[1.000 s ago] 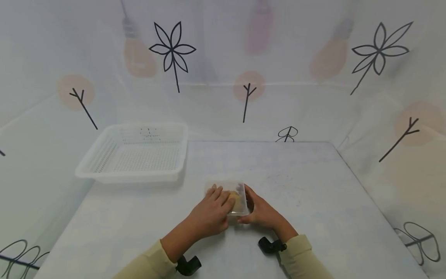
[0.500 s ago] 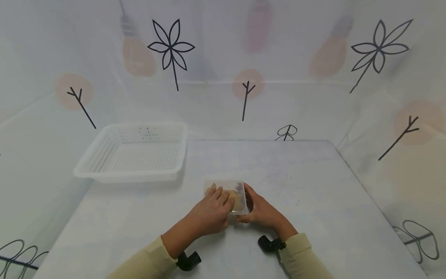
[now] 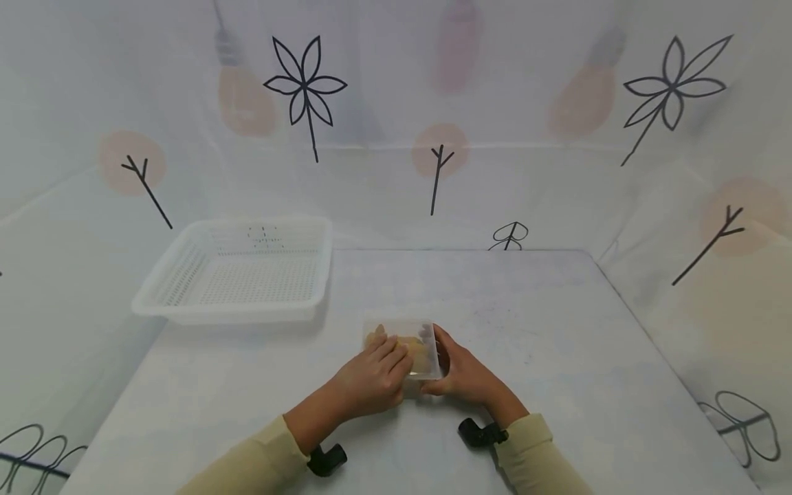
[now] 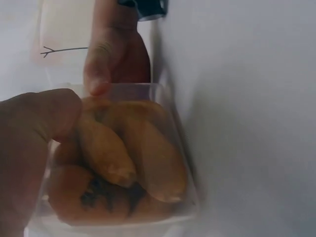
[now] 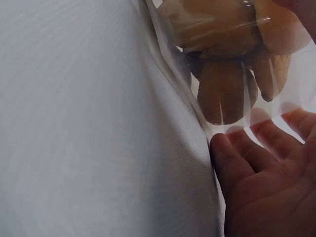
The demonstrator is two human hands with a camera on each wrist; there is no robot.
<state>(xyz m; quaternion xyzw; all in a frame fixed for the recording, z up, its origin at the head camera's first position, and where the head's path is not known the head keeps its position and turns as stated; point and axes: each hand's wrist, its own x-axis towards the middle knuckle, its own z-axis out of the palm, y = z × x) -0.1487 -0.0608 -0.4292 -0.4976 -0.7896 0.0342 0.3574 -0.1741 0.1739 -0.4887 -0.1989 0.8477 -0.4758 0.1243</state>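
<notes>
A clear plastic box (image 3: 427, 368) stands on the white table, holding several tan, rounded pieces (image 4: 106, 150) with dark patches among them; their kind is hard to tell. From the left, my left hand (image 3: 371, 378) lies over the box with bent fingers above its top, the thumb pressing at its edge in the left wrist view. My right hand (image 3: 467, 375) grips the opposite end, thumb on the near side and fingers along the wall. Seen from the right wrist, those fingertips (image 5: 224, 143) touch the clear plastic. The left fingertips are partly hidden.
A white perforated basket (image 3: 322, 289) stands at the back left of the white table (image 3: 526, 309). Printed white cloth (image 3: 383, 185) hangs behind and at both sides. A black wrist camera (image 3: 481, 434) sits at each cuff.
My left fingers have bent more and drawn slightly back over the box, uncovering more of its contents. The left wrist has shifted a little left. The right hand and the box stay nearly still.
</notes>
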